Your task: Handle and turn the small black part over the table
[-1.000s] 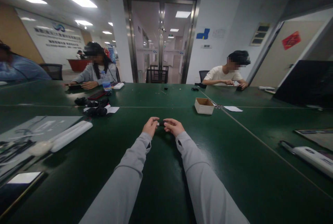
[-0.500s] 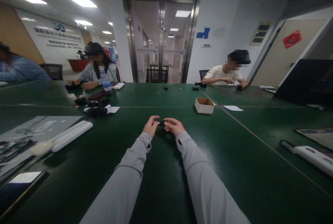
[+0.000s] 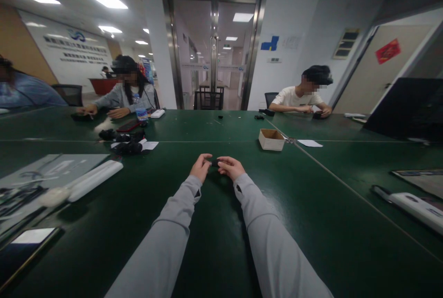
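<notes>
Out over the middle of the green table (image 3: 221,224), both my hands meet at a small black object (image 3: 214,163). It is stubby, with a hint of a silvery end on its left side; its exact kind is too small to make out. My right hand (image 3: 232,167) pinches its right part between thumb and fingers. At its left end is my left hand (image 3: 200,168), with the thumb and lower fingers closed at the silvery tip and the index finger reaching out above. Fingers cover much of the object.
An open cardboard box (image 3: 272,141) stands ahead to the right, near a white paper (image 3: 309,143). Black gear (image 3: 128,143) lies ahead left. A white power strip (image 3: 97,180) and a phone (image 3: 31,252) lie on the left, another white device (image 3: 418,210) right. Co-workers sit across the table.
The silvery end of the black object showed more plainly before; now less of it is visible beside my left fingers. My hands have barely moved. The co-worker at left has shifted a hand leftward.
</notes>
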The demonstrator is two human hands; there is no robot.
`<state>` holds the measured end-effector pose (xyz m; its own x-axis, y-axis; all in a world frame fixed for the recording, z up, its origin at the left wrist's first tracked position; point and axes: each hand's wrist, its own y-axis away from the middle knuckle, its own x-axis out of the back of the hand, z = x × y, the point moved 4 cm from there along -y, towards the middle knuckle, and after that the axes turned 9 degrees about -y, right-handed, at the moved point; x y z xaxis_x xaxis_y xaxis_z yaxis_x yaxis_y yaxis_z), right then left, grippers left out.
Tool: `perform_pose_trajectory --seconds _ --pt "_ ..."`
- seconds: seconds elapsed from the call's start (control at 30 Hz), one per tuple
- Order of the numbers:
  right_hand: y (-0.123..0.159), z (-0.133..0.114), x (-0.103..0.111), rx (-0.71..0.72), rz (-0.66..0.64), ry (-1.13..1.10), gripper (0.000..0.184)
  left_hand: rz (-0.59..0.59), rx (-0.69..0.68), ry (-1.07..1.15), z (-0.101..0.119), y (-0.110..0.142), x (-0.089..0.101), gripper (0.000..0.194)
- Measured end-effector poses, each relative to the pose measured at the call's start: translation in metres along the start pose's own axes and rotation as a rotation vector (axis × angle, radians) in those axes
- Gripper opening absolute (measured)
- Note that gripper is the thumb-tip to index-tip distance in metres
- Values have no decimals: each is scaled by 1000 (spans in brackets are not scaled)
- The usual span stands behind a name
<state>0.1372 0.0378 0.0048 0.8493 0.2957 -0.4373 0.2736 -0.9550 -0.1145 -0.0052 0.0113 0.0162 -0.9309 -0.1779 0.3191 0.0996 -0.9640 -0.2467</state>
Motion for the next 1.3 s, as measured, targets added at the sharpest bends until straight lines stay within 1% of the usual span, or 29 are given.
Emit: perform_pose_trajectory --seconds 0.07,0.2,0.33,0.4,0.47,0.53,0.6,0.73,0.93,1.07,1.2,1.3 --pt "-1 0 1 0 2 -6 36 9 -35 -31 2 1 1 35" --pt "-2 1 1 -2 12 -4 36 -41 40 21 0 2 -1 30" --pt "-1 0 0 6 19 -15 35 -31 -5 18 1 1 -1 42" --pt "0 0 0 -2 18 -5 35 -35 20 34 -1 0 -1 37" --pt "1 0 -1 -8 18 -1 35 -30 17 46 -2 0 -1 34" --pt "1 -1 -1 -6 21 -9 35 -20 -2 48 -3 -1 -1 38" --pt "0 -1 -1 -3 24 -14 34 -27 10 53 -4 -2 -1 43" --pt "0 0 0 -4 28 -14 33 -66 45 48 -5 -2 -2 33" --pt "1 -1 -2 -15 7 -12 35 -44 67 30 -3 -1 -2 27" --pt "3 -3 -3 -26 1 -8 34 -24 45 36 0 2 -2 28" --pt "5 -4 -4 -24 -12 10 33 -44 35 -9 2 4 -3 26" --pt "6 -5 -1 7 25 -11 35 -66 10 7 3 4 -4 27"
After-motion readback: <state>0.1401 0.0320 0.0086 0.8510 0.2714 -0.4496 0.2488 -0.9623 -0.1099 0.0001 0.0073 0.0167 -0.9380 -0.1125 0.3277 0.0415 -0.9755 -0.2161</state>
